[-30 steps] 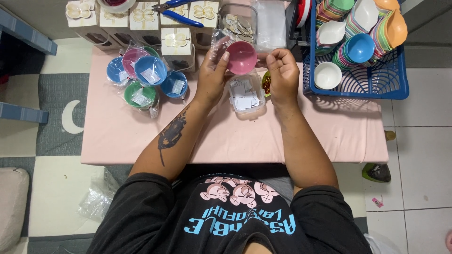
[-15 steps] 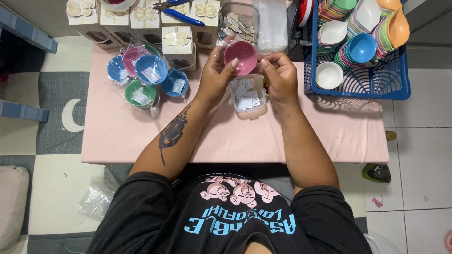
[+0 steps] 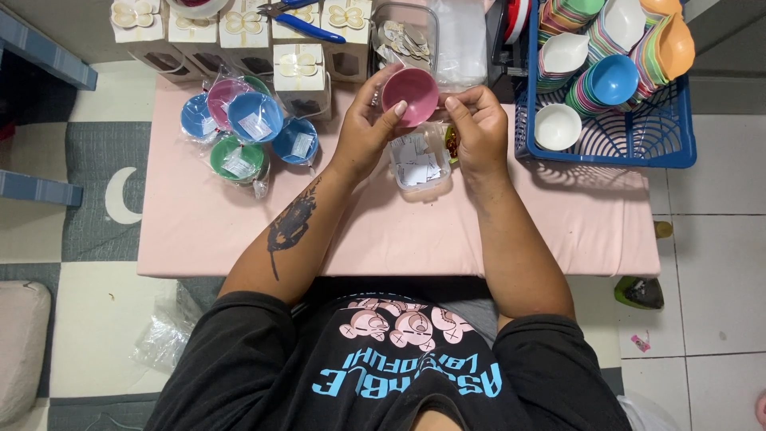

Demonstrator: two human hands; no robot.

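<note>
Pink table (image 3: 239, 231), blue basket (image 3: 638, 148) at its right end. Both my forearms reach forward over the table, wrists meeting above a clear tub (image 3: 420, 160) of paper slips. My left hand (image 3: 363, 132) cups the pink bowl (image 3: 409, 96) from the left, thumb on its rim, fingers curled under. My right hand (image 3: 479, 128) pinches the bowl's right edge, fingers closed. Bowl held raised, tilted toward me. Bagged bowls (image 3: 239, 132) lie well to the left. What sits under my right palm is hidden.
</note>
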